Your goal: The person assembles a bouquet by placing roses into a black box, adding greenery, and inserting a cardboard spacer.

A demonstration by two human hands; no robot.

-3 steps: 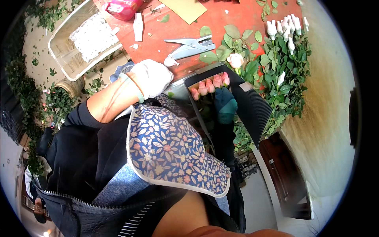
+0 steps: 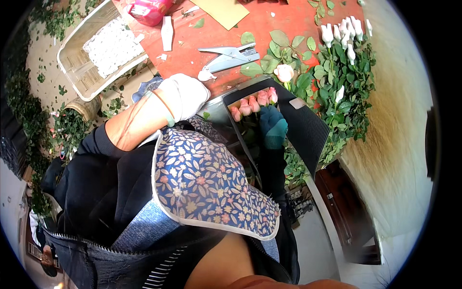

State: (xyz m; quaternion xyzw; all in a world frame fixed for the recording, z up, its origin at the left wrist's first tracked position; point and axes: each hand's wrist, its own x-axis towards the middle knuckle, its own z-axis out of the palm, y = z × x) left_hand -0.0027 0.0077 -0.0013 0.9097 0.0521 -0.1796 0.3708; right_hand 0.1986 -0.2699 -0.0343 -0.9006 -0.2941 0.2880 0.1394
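Note:
My left hand (image 2: 185, 96), in a white glove with a pale green bangle behind it, rests at the left edge of a black ribbed holder (image 2: 308, 130); its fingertips are hidden. My right hand (image 2: 273, 126), in a teal knitted glove, reaches inside the holder, curled just below the heads of several pink roses (image 2: 254, 103) lying in a row. What its fingers grip, if anything, is hidden. Beyond the holder a grey metal stapler-like plier (image 2: 231, 57) lies on the red table (image 2: 192, 36). One pale pink rose (image 2: 284, 72) lies loose on leaves.
Several roses capped in white sleeves (image 2: 350, 31) lie in leafy bunches at the right. At the left a plastic basket (image 2: 72, 62) holds white netting pieces. A pink container (image 2: 149, 12) and a yellow sheet (image 2: 219, 10) sit at the table's far side. A floral apron (image 2: 211, 178) covers my lap.
The whole view has shifted very slightly. Both hands and the roses keep the same places relative to the holder.

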